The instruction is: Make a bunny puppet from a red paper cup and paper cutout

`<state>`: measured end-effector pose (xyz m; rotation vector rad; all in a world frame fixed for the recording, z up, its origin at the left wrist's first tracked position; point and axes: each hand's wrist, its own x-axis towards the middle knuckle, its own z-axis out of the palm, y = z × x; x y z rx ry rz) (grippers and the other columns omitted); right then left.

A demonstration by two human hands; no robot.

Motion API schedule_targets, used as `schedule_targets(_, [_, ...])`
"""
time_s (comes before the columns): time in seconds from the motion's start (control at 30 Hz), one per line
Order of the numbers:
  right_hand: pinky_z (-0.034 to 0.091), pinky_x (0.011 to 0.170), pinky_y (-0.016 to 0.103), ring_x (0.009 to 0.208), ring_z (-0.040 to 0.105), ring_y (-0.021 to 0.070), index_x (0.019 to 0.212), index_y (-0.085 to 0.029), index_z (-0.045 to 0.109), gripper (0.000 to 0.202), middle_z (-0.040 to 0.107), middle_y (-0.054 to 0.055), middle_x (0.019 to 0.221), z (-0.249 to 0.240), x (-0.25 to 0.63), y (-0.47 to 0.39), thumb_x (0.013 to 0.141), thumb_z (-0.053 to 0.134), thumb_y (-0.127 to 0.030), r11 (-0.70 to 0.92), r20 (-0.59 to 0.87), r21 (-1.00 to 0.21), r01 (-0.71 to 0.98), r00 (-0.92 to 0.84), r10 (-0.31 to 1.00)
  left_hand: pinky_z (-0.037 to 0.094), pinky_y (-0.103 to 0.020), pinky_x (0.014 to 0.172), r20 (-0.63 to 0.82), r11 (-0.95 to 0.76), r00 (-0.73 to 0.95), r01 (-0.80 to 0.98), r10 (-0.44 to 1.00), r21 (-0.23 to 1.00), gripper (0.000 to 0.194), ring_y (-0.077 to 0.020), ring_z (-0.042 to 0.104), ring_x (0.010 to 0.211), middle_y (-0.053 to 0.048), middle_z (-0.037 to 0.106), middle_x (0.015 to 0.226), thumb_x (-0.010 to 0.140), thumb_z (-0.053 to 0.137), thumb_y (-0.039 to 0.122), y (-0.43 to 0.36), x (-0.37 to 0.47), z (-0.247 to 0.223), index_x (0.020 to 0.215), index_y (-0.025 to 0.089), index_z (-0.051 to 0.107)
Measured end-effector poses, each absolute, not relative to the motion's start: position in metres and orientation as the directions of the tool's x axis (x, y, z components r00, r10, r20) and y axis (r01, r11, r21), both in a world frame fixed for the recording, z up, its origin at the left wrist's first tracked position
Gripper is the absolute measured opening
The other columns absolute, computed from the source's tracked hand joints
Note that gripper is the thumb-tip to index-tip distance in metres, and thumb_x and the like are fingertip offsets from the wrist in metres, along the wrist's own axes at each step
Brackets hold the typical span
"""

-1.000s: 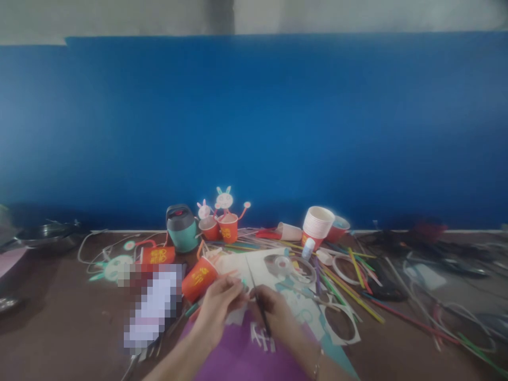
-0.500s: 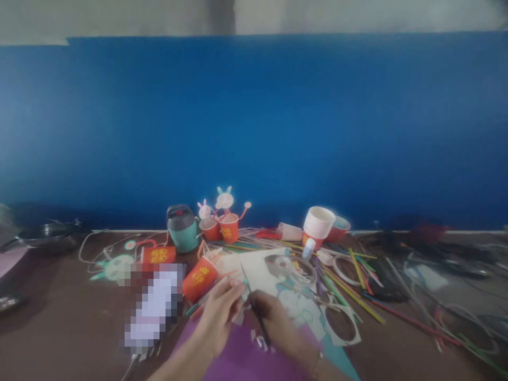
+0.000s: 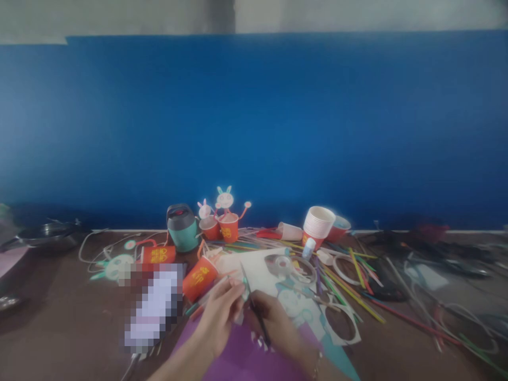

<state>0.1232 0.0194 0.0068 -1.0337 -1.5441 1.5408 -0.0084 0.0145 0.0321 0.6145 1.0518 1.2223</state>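
Observation:
My left hand (image 3: 219, 317) pinches a small pale paper piece (image 3: 239, 316) between thumb and fingers, just above a purple sheet (image 3: 242, 360). My right hand (image 3: 275, 321) is closed around small dark scissors (image 3: 252, 302), whose blades point up and left to the paper piece. Both hands meet near the bottom centre. Small white paper scraps (image 3: 259, 341) lie on the purple sheet under the right hand. A red paper cup (image 3: 199, 278) lies tipped just beyond my left hand.
The brown floor carries craft clutter: a teal flask (image 3: 182, 227), two red cups with bunny cut-outs (image 3: 222, 226), a stack of white cups (image 3: 317, 222), a glue stick (image 3: 308, 247), coloured straws (image 3: 353, 291), cut-out white card (image 3: 301, 301). Cables lie at right, and a blue wall stands behind.
The hands shifted slightly up and left over the purple sheet, and the scissor blades swung to the paper piece. Nothing else moved.

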Motion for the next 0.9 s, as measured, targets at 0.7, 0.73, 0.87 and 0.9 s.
schedule_targets(0.7, [0.031,0.045,0.02,0.047,0.036,0.0071,0.065,-0.021,0.042,0.023,0.04,-0.007,0.054,0.005,0.1225,0.0203,0.078,0.055,-0.035,0.07,0.018,-0.992,0.107,-0.423,0.906,0.024,-0.016,0.043,-0.288,0.259,0.011,-0.474,0.958,0.842,0.039,-0.0048,0.036,0.047,0.006,0.044,0.054,0.057,0.083,0.039,0.0149,-0.0102,0.0268,0.065,0.016,0.052])
schedule_targets(0.73, [0.031,0.045,0.019,0.047,0.036,0.007,0.065,-0.021,0.042,0.023,0.04,-0.007,0.054,0.0064,0.1224,0.0201,0.077,0.056,-0.035,0.064,0.015,-0.993,0.1,-0.426,0.905,0.025,-0.016,0.043,-0.29,0.259,0.009,-0.477,0.957,0.84,0.039,-0.0047,0.036,0.047,0.006,0.045,0.054,0.057,0.083,0.039,0.0149,-0.0099,0.0275,0.064,0.016,0.052])
schedule_targets(0.87, [0.035,0.045,0.019,0.048,0.039,0.0072,0.069,-0.019,0.047,0.024,0.044,-0.006,0.056,0.01,0.1223,0.0198,0.077,0.058,-0.038,0.037,0.005,-0.997,0.064,-0.443,0.896,0.026,-0.016,0.043,-0.304,0.268,0.003,-0.484,0.953,0.833,0.04,-0.0048,0.037,0.046,0.006,0.046,0.054,0.055,0.083,0.039,0.0149,-0.0091,0.0301,0.064,0.017,0.052])
schedule_targets(0.9, [0.035,0.045,0.02,0.047,0.04,0.0071,0.07,-0.019,0.048,0.025,0.044,-0.006,0.055,0.01,0.1224,0.0197,0.077,0.059,-0.04,0.022,-0.007,-0.998,0.058,-0.451,0.892,0.026,-0.016,0.043,-0.307,0.268,0.0,-0.486,0.952,0.832,0.04,-0.0049,0.037,0.046,0.006,0.046,0.054,0.054,0.083,0.039,0.0147,-0.009,0.0306,0.064,0.017,0.052])
